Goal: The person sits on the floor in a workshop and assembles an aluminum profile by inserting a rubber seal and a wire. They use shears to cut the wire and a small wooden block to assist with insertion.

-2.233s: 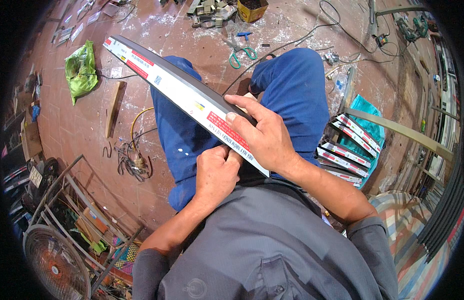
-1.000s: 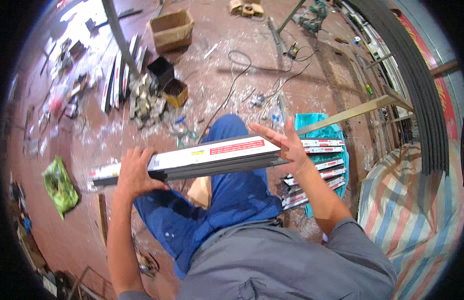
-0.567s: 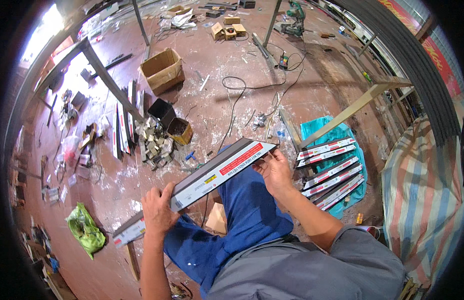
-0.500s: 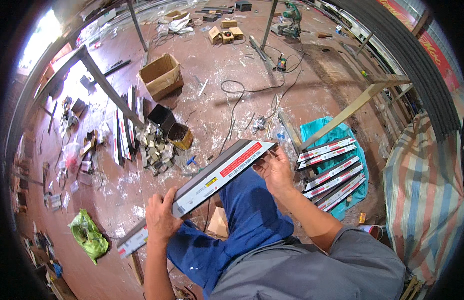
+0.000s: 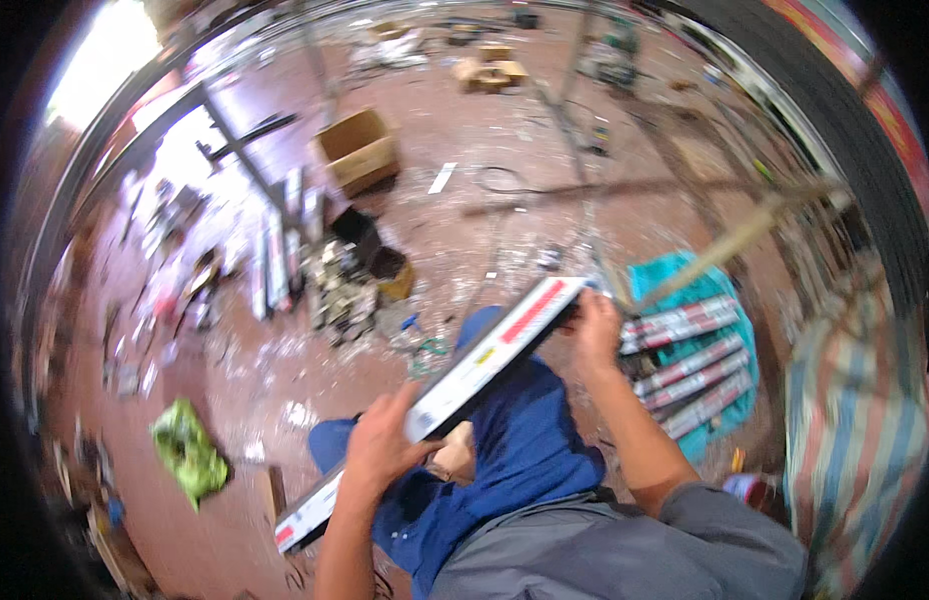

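A long dark metal profile [image 5: 475, 375], faced with white film with red and yellow patches, slants across my lap from lower left to upper right. My left hand [image 5: 385, 440] is closed around it below the middle. At its upper right end my right hand [image 5: 597, 330] grips with curled fingers, partly blurred. More film-covered profiles [image 5: 690, 370] lie in a fan on a turquoise cloth [image 5: 740, 300] to my right.
Small metal pieces [image 5: 345, 295] are heaped beside a dark open container [image 5: 389, 264] and a cardboard box [image 5: 370, 170]. A green plastic bag [image 5: 188, 455] lies at left. A slanting frame bar [image 5: 720, 255] rises over the cloth; a striped sheet [image 5: 850, 430] hangs at right.
The profile has tilted more steeply and turned, its lower left end dropping. Both hands have shifted right in the picture with it. The whole view has swung and blurred.
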Demonstrator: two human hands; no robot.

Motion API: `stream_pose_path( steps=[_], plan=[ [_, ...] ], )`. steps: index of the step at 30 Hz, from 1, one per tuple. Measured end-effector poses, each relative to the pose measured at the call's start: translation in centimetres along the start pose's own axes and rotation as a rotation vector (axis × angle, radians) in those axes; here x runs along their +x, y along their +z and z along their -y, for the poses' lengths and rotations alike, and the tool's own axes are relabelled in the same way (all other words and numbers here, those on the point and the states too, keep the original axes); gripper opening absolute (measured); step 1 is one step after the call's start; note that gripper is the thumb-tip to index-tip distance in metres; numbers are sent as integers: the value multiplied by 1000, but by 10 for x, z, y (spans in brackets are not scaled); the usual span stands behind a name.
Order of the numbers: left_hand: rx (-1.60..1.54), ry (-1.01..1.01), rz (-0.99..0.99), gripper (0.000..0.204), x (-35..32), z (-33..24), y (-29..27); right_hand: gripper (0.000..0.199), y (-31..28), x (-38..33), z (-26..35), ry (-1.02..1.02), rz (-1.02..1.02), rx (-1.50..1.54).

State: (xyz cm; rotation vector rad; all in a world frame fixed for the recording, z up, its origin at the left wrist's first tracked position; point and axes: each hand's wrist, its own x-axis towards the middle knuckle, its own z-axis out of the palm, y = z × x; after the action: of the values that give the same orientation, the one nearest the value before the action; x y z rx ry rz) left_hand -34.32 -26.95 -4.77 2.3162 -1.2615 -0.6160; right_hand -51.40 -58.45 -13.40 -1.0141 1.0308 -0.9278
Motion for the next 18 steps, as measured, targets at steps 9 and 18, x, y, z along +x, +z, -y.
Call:
stream_pose_path(
  steps=[9, 18],
  plan=[
    [97, -71, -56, 87, -46, 62, 26, 29, -44, 112, -112, 236, -204, -16],
    [228, -358, -323, 104, -218, 191, -6, 37, -49, 171, -114, 227, -18, 250]
  ],
)
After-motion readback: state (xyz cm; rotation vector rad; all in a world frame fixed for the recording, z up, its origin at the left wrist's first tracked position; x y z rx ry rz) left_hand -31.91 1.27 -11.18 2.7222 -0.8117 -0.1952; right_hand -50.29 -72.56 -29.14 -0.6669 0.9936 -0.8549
